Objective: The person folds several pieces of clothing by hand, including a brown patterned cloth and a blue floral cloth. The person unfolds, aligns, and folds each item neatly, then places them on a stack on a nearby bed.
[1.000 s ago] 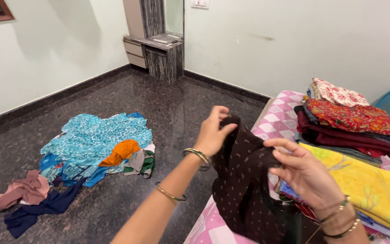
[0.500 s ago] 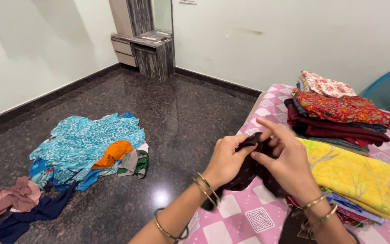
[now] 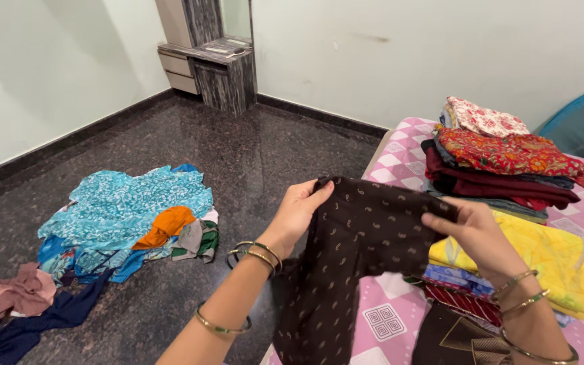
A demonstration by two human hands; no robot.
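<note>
You've got both hands pinched on the top edge of a dark brown cotton garment with small pale paisley dots [image 3: 353, 257]: left hand [image 3: 299, 215] at one corner, right hand [image 3: 471, 230] at the other. It's held up over the bed's near edge, top edge running side to side, long axis hanging straight down. Looks like the spread-out step; folding next probably needs it flat on the pink checked bedsheet [image 3: 400, 152].

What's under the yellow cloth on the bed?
Under the yellow cloth lie more folded clothes: a blue edge and a dark red patterned one peek out. How many there are is hidden, since the brown cloth covers part of the stack.
</note>
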